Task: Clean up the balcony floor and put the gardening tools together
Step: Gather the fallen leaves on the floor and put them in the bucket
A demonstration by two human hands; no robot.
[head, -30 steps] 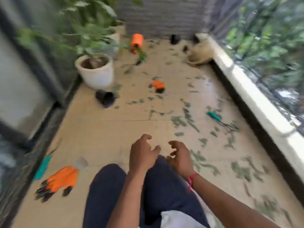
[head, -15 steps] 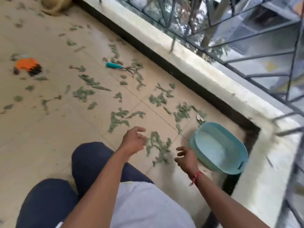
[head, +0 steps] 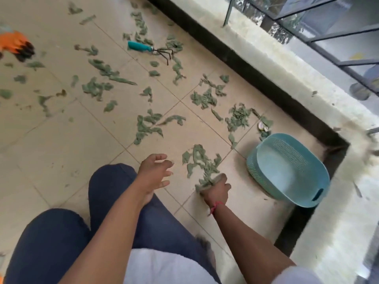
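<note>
Leaves (head: 200, 160) lie gripped in right hand (head: 217, 189) (left hand (head: 153, 173) just beside, fingers spread).

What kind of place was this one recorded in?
Most likely a home balcony: a tiled floor edged by a low ledge with a metal railing, plus scattered leaves and a small garden rake.

floor: beige smooth tiled balcony floor (head: 61, 152), faint sheen
basket: teal perforated plastic oval basket (head: 287, 171), matt
rake: teal-handled black metal hand rake (head: 151, 49)
ledge: rough pale concrete ledge (head: 287, 64)

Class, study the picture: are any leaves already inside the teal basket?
No, the teal basket is bare inside; the leaves lie scattered on the floor beside it.
</note>
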